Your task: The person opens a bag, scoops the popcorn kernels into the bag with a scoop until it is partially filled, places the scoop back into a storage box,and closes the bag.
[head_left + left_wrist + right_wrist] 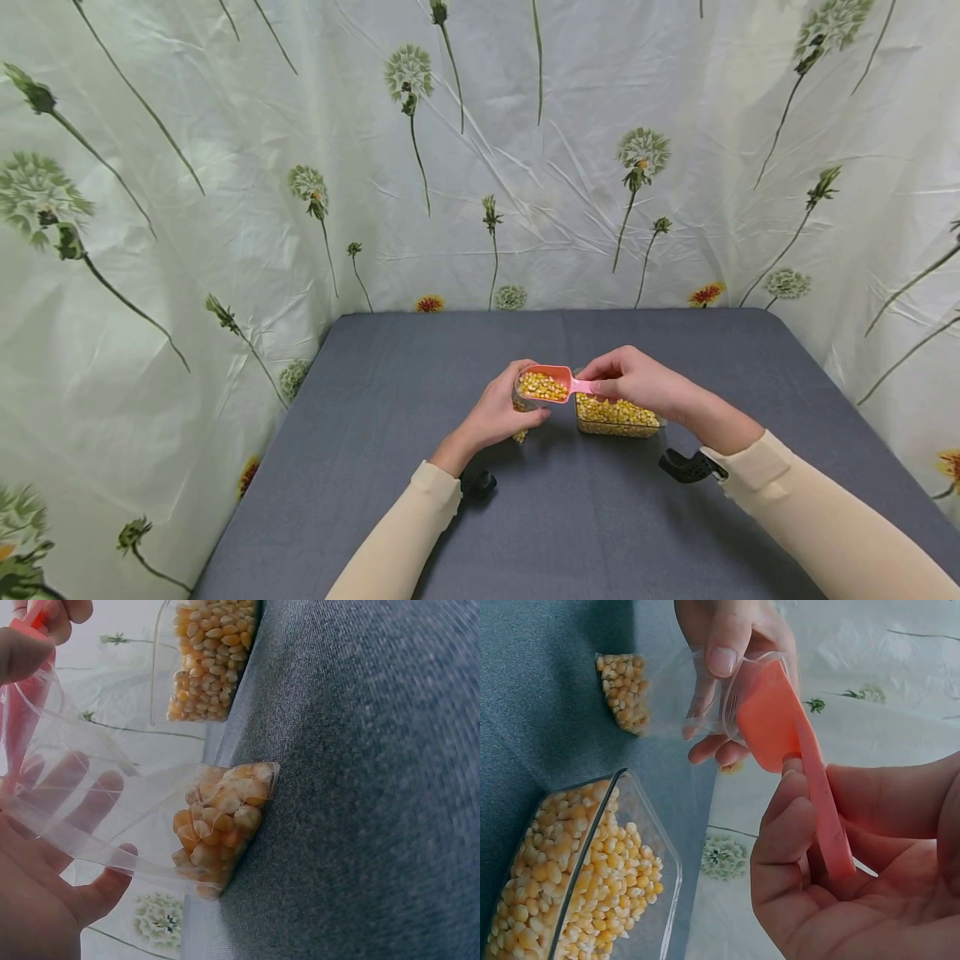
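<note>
My left hand [495, 408] holds a clear plastic bag [667, 697] near its mouth, with fingers and thumb curved round its sides. Corn kernels [221, 817] fill the bag's bottom, which stands at the grey cloth. Between thumb and fingers, my right hand [645, 383] pinches the handle of a coral-pink scoop [769, 724]. Loaded with yellow kernels [542, 386], the scoop has its front end at the bag's open mouth. In the right wrist view, the scoop's underside and side show, and its load is hidden.
A clear rectangular container [622, 430] of corn kernels stands on the grey-covered table [420, 375], right of the bag and below my right hand. Behind the table hangs a white curtain [510, 167] with a dandelion print. Dark wrist devices [686, 467] sit under both forearms.
</note>
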A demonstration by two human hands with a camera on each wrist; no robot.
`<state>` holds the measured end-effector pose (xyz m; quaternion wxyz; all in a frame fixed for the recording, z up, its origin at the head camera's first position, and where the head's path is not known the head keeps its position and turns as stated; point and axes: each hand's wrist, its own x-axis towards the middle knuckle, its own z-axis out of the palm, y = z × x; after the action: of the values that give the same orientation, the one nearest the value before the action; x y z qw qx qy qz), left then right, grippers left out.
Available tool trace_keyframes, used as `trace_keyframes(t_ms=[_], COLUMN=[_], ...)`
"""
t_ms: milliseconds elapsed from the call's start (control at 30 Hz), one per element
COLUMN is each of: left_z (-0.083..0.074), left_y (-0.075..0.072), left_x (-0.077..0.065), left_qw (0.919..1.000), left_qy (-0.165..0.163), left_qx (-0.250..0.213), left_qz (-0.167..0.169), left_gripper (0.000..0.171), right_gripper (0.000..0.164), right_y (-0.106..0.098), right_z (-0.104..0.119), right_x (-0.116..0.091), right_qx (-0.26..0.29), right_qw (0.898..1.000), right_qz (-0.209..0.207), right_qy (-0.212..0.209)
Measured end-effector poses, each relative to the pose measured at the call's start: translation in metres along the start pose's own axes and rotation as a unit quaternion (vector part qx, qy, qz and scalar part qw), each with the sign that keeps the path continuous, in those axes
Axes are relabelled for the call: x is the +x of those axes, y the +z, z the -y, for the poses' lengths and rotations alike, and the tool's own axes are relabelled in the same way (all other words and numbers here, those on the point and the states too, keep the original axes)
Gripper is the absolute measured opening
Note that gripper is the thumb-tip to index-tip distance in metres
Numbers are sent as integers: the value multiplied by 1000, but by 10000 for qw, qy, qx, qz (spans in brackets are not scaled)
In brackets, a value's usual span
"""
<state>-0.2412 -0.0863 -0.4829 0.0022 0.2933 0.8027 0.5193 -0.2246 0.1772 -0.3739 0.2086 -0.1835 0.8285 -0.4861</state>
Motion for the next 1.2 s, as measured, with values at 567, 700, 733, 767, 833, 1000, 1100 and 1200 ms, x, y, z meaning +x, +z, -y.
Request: trace_keyframes(t_ms=[567, 700, 733, 767, 833, 1000, 1100, 1200], left_z=[-2, -3, -4, -4, -5, -5, -4, -4], left_y=[3, 2, 2, 2, 1, 1, 1, 1], left_x=[-1, 0, 0, 0, 0, 0, 0, 0], left_qw=[9999, 9999, 9999, 9999, 9999, 9998, 9998, 9997], left_qy=[-35, 14, 19, 32, 20, -12, 17, 59], left_qx=[32, -14, -16, -11, 9, 67, 77, 83], left_qz=[-122, -120, -123, -126, -145, -188, -209, -226], left_gripper=[68, 66, 66, 66, 65, 63, 63, 62], right_gripper=[20, 20, 20, 20, 21, 20, 20, 20], right_y=[6, 7, 7, 7, 7, 8, 9, 10], right_z=[8, 10, 10, 11, 12, 14, 14, 15], right_x=[0, 1, 2, 2, 2, 2, 2, 2], right_qx=[-742, -962, -1017, -1068, -1174, -1422, -1560, -1694], right_qw=[9962, 9937, 9930, 9924, 9910, 9869, 9840, 9809], right_qz=[-385, -526, -555, -571, -603, -702, -765, -832], right_qy=[-232, -220, -219, -219, -223, -309, -399, -472])
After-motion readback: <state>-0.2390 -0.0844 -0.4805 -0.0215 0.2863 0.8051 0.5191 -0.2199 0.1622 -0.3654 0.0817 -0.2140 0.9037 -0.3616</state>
